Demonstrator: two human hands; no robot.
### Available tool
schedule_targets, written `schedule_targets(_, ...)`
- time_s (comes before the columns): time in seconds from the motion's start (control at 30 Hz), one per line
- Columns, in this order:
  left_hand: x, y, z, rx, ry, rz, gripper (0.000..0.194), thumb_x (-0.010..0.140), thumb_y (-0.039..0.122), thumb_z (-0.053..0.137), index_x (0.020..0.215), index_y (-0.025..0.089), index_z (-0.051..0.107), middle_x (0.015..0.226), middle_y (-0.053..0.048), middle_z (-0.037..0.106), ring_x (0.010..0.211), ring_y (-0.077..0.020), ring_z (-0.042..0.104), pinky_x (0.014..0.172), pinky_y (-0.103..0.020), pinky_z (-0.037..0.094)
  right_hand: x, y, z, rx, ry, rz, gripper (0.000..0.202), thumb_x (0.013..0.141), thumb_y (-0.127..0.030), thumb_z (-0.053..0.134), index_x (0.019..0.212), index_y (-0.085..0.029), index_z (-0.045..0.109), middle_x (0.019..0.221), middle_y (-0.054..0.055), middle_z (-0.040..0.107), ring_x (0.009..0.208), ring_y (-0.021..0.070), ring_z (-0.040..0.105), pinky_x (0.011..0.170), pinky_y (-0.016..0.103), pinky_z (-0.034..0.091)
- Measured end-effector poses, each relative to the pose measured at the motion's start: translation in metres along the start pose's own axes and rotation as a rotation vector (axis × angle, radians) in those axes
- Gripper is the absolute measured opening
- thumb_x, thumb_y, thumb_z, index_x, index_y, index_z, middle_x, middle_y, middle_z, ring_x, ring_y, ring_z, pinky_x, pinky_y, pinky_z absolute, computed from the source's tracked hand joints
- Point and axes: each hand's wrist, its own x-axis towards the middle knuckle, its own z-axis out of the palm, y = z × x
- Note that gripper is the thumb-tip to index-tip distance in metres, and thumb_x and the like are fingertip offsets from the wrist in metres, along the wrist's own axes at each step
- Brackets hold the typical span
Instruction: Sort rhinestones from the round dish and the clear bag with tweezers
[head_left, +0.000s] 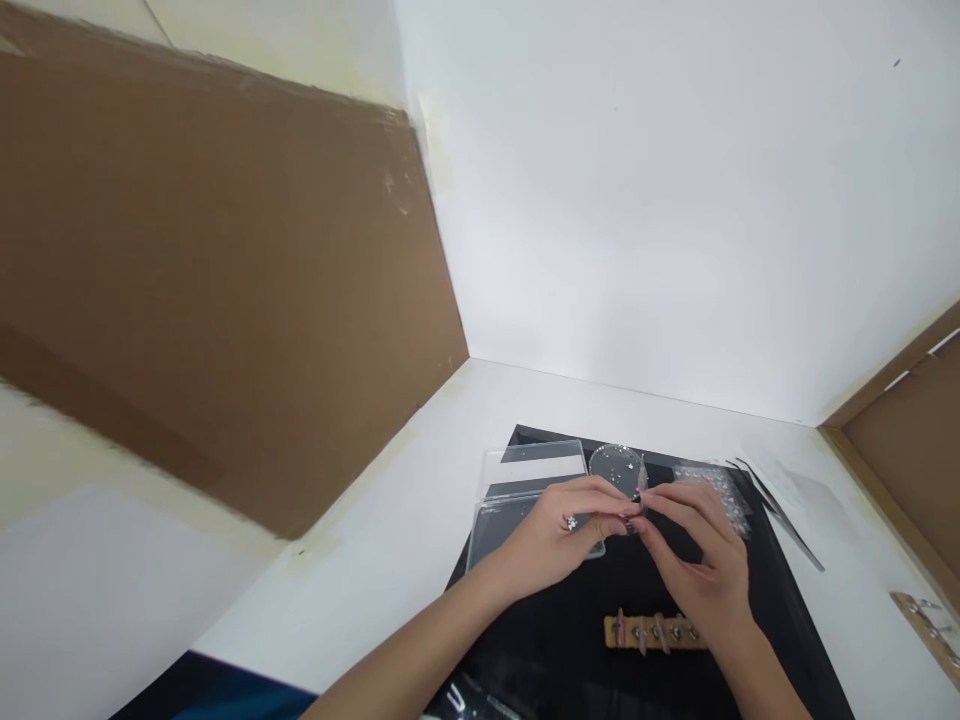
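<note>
My left hand (559,530) and my right hand (701,550) meet fingertip to fingertip above a black tray (547,640). Both are closed in a pinch, and whatever lies between the fingers is too small and covered to make out. A ring with a sparkling flower sits on a left finger. Just behind the fingertips is a round clear dish (616,466) with tiny shiny pieces in it. Below the hands lies a tan strip (630,632) bearing several pinkish nail-shaped pieces and round metal studs; my right wrist hides its right end.
An open clear plastic box (499,530) lies left of my hands. On the right are a bag of shiny gems (716,490) and dark tweezers (784,520) across the tray's edge. A wooden piece with metal parts (926,625) sits far right. Cardboard (225,250) covers the left wall.
</note>
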Motion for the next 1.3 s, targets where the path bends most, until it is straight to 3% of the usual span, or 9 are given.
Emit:
schedule_targets(0.33,0.000,-0.002,-0.006,0.331,-0.031,0.225,0.026,0.112,0.012,0.052,0.109,0.019,0.077,0.103,-0.007,0.079,0.097,-0.0160,0.074,0.087,-0.027,0.061,0.000,0.001,-0.003,0.025,-0.081,-0.020,0.018,0.099,-0.014,0.076,0.109,-0.029,0.076,0.096,0.000,0.079,0.087,0.0168,0.072,0.078,0.036,0.062)
schedule_targets(0.5,-0.002,-0.004,-0.007,0.512,-0.068,0.351,0.036,0.106,0.002,0.041,0.110,0.021,0.071,0.110,-0.007,0.080,0.100,-0.0189,0.073,0.089,-0.033,0.056,0.001,0.007,-0.009,0.053,-0.157,-0.029,0.017,0.100,-0.016,0.076,0.109,-0.031,0.075,0.096,-0.003,0.080,0.090,0.0169,0.072,0.079,0.037,0.062)
schedule_targets(0.73,-0.003,-0.007,-0.005,0.596,-0.086,0.388,0.036,0.103,-0.001,0.038,0.111,0.020,0.066,0.109,-0.007,0.081,0.099,-0.0201,0.073,0.087,-0.036,0.056,-0.001,0.013,-0.012,0.028,-0.182,-0.080,0.018,0.101,-0.015,0.074,0.110,-0.031,0.073,0.097,-0.003,0.080,0.091,0.0176,0.072,0.080,0.039,0.062)
schedule_targets(0.87,-0.003,-0.006,-0.004,0.563,-0.072,0.328,0.033,0.105,0.003,0.040,0.110,0.020,0.068,0.110,-0.008,0.081,0.100,-0.0209,0.074,0.087,-0.037,0.056,-0.001,0.011,-0.013,-0.059,-0.161,-0.147,0.030,0.095,-0.007,0.075,0.114,-0.031,0.074,0.098,-0.003,0.081,0.088,0.0168,0.072,0.082,0.041,0.056)
schedule_targets(1.03,-0.005,-0.003,0.003,0.390,0.001,0.203,0.013,0.107,0.023,0.064,0.115,0.018,0.073,0.116,-0.012,0.080,0.109,-0.0228,0.075,0.097,-0.038,0.061,-0.001,0.007,-0.010,-0.114,-0.143,-0.189,0.028,0.096,-0.006,0.073,0.112,-0.028,0.071,0.099,-0.003,0.081,0.087,0.0158,0.073,0.086,0.040,0.056)
schedule_targets(1.17,-0.005,-0.007,0.007,0.174,0.098,0.031,0.018,0.109,0.033,0.068,0.108,0.019,0.079,0.108,-0.011,0.080,0.101,-0.0190,0.078,0.089,-0.032,0.064,-0.004,0.006,-0.004,-0.107,-0.130,-0.141,0.026,0.100,-0.008,0.070,0.119,-0.026,0.070,0.101,0.001,0.079,0.092,0.0162,0.074,0.085,0.036,0.058)
schedule_targets(1.3,-0.003,-0.011,0.005,-0.060,0.143,-0.158,0.037,0.103,0.054,0.076,0.104,0.018,0.081,0.103,-0.011,0.081,0.089,-0.0190,0.080,0.078,-0.030,0.067,-0.008,0.005,-0.001,-0.101,-0.086,-0.066,0.041,0.101,-0.011,0.070,0.138,-0.028,0.068,0.111,0.003,0.078,0.099,0.0174,0.075,0.088,0.036,0.060)
